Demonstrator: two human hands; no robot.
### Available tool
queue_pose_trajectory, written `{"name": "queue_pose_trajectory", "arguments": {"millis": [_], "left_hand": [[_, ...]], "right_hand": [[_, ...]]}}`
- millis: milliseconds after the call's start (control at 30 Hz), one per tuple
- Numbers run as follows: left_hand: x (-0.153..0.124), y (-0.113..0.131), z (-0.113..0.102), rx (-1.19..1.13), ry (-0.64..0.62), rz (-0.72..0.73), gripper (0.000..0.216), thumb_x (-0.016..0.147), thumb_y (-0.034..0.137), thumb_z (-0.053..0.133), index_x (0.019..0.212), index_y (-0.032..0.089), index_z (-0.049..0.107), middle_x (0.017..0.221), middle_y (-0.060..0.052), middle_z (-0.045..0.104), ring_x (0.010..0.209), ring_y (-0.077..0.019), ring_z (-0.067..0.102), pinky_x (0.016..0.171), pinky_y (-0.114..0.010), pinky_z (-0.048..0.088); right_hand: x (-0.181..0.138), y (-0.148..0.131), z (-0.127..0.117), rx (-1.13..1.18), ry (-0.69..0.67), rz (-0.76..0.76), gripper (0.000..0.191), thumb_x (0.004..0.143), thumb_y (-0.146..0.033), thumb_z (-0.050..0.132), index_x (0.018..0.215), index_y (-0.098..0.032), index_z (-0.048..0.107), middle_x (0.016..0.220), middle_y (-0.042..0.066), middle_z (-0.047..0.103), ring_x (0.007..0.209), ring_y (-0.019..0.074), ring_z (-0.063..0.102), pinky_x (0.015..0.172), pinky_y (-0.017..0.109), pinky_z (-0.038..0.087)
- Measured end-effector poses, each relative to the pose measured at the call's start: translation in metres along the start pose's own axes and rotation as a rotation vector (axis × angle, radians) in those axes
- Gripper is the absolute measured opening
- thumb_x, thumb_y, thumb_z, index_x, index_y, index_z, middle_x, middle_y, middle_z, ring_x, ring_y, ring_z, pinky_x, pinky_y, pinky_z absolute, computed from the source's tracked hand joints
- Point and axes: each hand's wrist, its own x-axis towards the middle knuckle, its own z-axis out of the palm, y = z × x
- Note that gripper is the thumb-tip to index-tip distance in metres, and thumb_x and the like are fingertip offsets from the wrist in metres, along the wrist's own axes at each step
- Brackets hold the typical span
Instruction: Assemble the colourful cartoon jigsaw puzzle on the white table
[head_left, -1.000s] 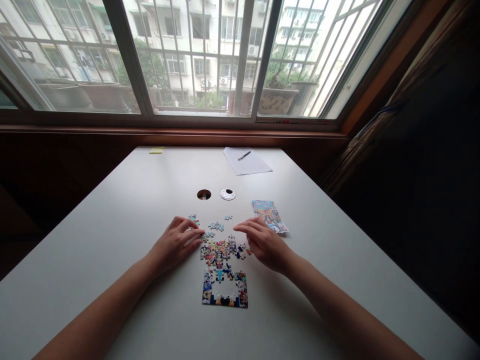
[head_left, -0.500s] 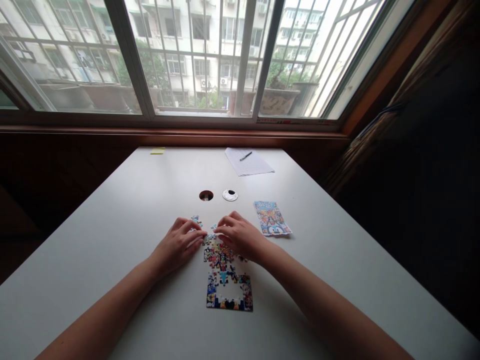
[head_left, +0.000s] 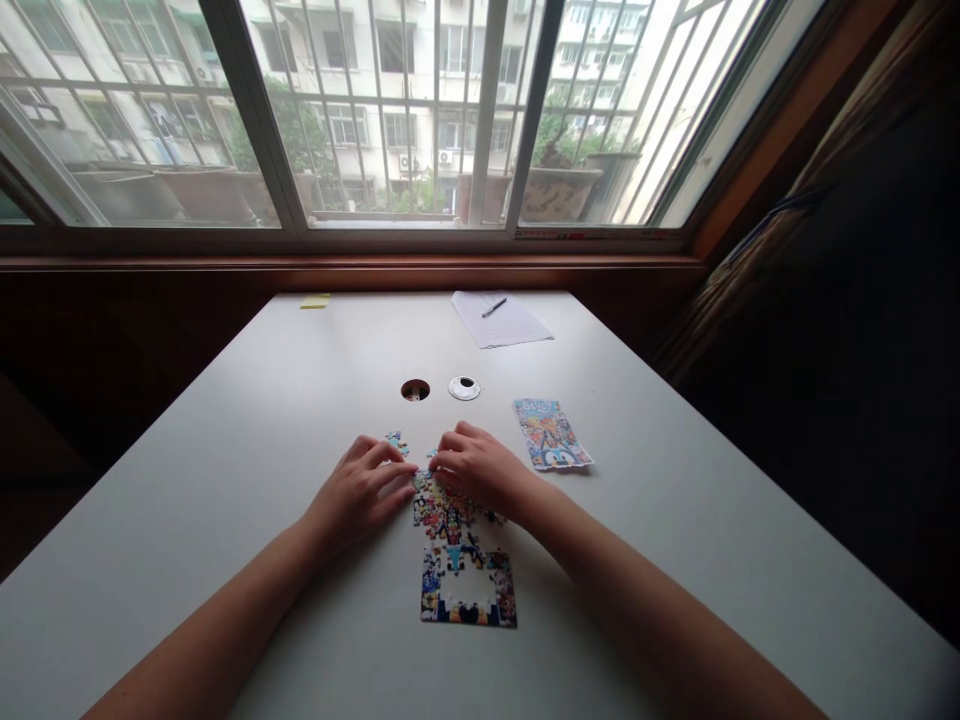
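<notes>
A partly assembled jigsaw puzzle point(head_left: 469, 612) lies flat on the white table, with a gap inside its lower frame. My left hand point(head_left: 367, 482) is at its upper left edge, thumb and fingertips closed on the border there. Opposite, my right hand point(head_left: 476, 466) curls over the upper right part, its bent fingertips gripping the puzzle's top and hiding some of it. Only a small space separates the two sets of fingertips. Just beyond my left fingers sits a small loose cluster of joined pieces point(head_left: 397, 442).
A creased picture sheet point(head_left: 553, 436) in matching colours lies to the right. Farther back are a round cable hole point(head_left: 415, 390), its cover point(head_left: 464, 388), papers point(head_left: 510, 326) with a pen point(head_left: 494, 308), and a yellow sticky note point(head_left: 315, 300). A barred window rises behind the table.
The view has shifted slightly, so the puzzle and the picture sheet appear a little farther right. Both hands stay at the puzzle's upper part with only slight finger movement.
</notes>
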Motion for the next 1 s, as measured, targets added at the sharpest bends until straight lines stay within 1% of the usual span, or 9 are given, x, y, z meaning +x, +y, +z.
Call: {"name": "queue_pose_trajectory", "arguments": {"millis": [300,467,667,800,1000], "left_hand": [[0.0,-0.002,0.002,0.047,-0.01,0.028,0.026,0.097,0.037,0.059,0.119,0.029,0.069,0.107,-0.006,0.066,0.102,-0.0247,0.053,0.091,-0.042,0.049],[0.0,0.0,0.002,0.062,-0.018,0.032,0.025,0.097,0.035,0.06,0.119,0.03,0.068,0.106,-0.005,0.066,0.101,-0.0247,0.052,0.092,-0.042,0.048],[0.002,0.002,0.0,0.107,-0.029,0.047,0.024,0.097,0.034,0.059,0.119,0.03,0.068,0.106,-0.005,0.067,0.101,-0.025,0.052,0.092,-0.043,0.048],[0.003,0.004,-0.002,0.131,-0.041,0.057,0.024,0.098,0.034,0.058,0.119,0.029,0.068,0.106,-0.004,0.067,0.102,-0.0249,0.052,0.093,-0.043,0.048],[0.003,0.003,-0.001,0.147,-0.019,0.085,0.023,0.098,0.032,0.058,0.117,0.026,0.068,0.105,-0.005,0.066,0.1,-0.0237,0.052,0.091,-0.041,0.049]], "right_hand": [[0.003,-0.004,0.0,-0.08,-0.011,-0.038,0.018,0.096,-0.022,0.059,0.083,-0.018,0.07,0.087,0.007,0.065,0.084,0.0202,0.049,0.077,0.033,0.041],[0.004,-0.008,-0.001,-0.164,-0.039,-0.06,0.021,0.098,-0.02,0.055,0.081,-0.017,0.067,0.086,0.008,0.064,0.082,0.0207,0.049,0.075,0.034,0.04],[0.004,-0.011,-0.001,-0.214,-0.056,-0.08,0.019,0.097,-0.018,0.056,0.08,-0.017,0.066,0.083,0.008,0.063,0.082,0.0212,0.049,0.071,0.034,0.038],[0.003,-0.01,-0.001,-0.212,-0.046,-0.09,0.023,0.098,-0.019,0.054,0.079,-0.017,0.066,0.083,0.007,0.064,0.083,0.021,0.049,0.072,0.035,0.038],[0.001,-0.005,-0.001,-0.121,-0.021,-0.037,0.023,0.099,-0.023,0.055,0.082,-0.019,0.069,0.088,0.006,0.067,0.086,0.0206,0.052,0.074,0.034,0.038]]}}
